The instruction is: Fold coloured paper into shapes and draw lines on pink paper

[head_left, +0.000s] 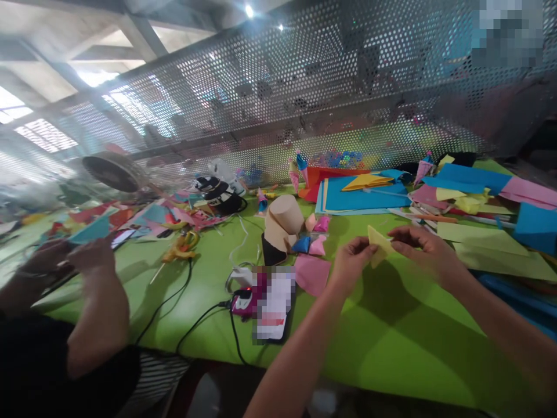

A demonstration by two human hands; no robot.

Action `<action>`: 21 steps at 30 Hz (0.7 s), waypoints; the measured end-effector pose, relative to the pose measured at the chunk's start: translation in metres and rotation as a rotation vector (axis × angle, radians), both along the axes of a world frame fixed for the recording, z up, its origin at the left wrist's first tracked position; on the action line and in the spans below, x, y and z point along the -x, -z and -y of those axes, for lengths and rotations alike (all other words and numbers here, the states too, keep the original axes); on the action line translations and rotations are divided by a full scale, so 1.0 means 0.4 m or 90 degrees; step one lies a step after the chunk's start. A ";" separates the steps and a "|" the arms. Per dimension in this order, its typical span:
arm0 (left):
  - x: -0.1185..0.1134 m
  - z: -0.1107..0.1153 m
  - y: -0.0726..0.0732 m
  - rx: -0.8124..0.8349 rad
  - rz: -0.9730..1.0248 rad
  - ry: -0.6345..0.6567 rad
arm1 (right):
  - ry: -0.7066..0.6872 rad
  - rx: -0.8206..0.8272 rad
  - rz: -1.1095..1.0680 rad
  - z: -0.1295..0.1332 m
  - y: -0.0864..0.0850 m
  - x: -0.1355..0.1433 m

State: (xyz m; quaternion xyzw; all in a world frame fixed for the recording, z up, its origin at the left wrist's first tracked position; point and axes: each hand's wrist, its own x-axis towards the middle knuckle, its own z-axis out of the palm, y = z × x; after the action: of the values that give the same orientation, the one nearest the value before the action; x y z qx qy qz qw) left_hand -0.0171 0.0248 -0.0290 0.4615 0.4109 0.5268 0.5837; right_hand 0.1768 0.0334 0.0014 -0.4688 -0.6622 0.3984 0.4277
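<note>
A small piece of folded yellow paper (379,246) is held above the green table (391,342). My left hand (354,261) pinches its left side between thumb and fingers. On the other side my right hand (420,251) has its thumb and index finger at the paper's right edge; whether they grip it is hard to tell. Left of my hands lie a pink paper square (312,275) and small folded pieces, one blue (301,244) and some pink (317,245). A tan paper roll (285,216) stands behind them.
A phone (275,307) lies beside a purple power strip (246,305) with black cables. A yellow glue gun (180,247) is further left, near another person's hands (93,255). Blue sheets (363,194) are at the back, green sheets (491,258) at right, and a perforated metal screen (278,98) behind.
</note>
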 end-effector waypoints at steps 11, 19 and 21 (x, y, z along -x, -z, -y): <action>0.003 0.010 -0.035 -0.040 0.020 0.011 | 0.013 -0.060 0.056 0.003 0.013 -0.004; 0.002 0.010 -0.029 -0.049 0.017 -0.020 | 0.014 -0.096 0.096 0.015 0.002 0.000; 0.002 0.011 -0.031 -0.043 0.009 -0.024 | 0.017 -0.093 0.096 0.014 0.002 0.000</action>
State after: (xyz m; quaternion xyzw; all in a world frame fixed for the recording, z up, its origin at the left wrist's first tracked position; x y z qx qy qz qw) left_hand -0.0180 0.0206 -0.0168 0.4696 0.3974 0.5545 0.5604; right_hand 0.1768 0.0277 0.0007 -0.4739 -0.7134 0.3067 0.4153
